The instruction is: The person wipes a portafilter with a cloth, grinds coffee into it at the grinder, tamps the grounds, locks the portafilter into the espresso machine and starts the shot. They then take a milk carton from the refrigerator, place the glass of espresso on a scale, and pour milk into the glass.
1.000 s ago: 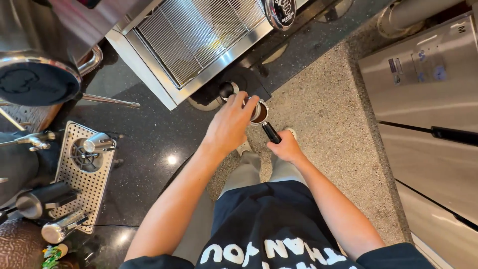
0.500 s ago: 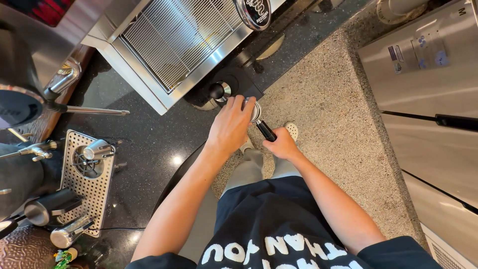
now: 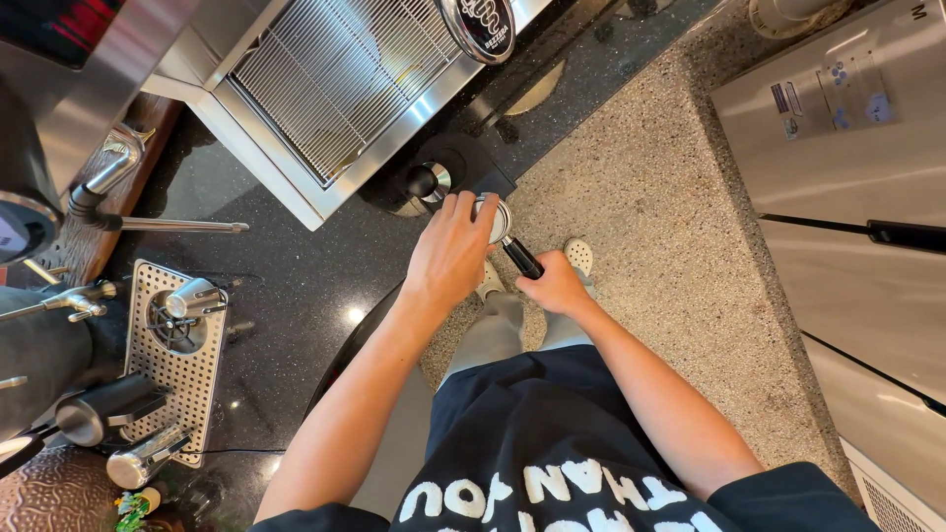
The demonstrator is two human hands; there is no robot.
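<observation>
While we stand at the black tabletop [image 3: 296, 286], we take the espresso machine [image 3: 335, 89] as our landmark. Far to its left a steam wand [image 3: 168, 226] juts out over the stone, and below that sits a perforated drip tray [image 3: 177, 374] with small metal fittings on it. Just below the machine's front corner a black tamping stand [image 3: 443, 177] rests at the tabletop's edge. Beside it our left hand [image 3: 451, 258] lies curled over the round metal basket of the portafilter [image 3: 498, 222], fingers pressed together on the rim, probably to steady or level it. Right of that, our right hand [image 3: 555, 286] is wrapped tight around the portafilter's black handle, carrying its weight out past the edge, over the speckled floor [image 3: 670, 197]. Farthest right of the machine stand steel cabinet doors [image 3: 847, 177]. Nothing blocks the hands; the stand is closest.
</observation>
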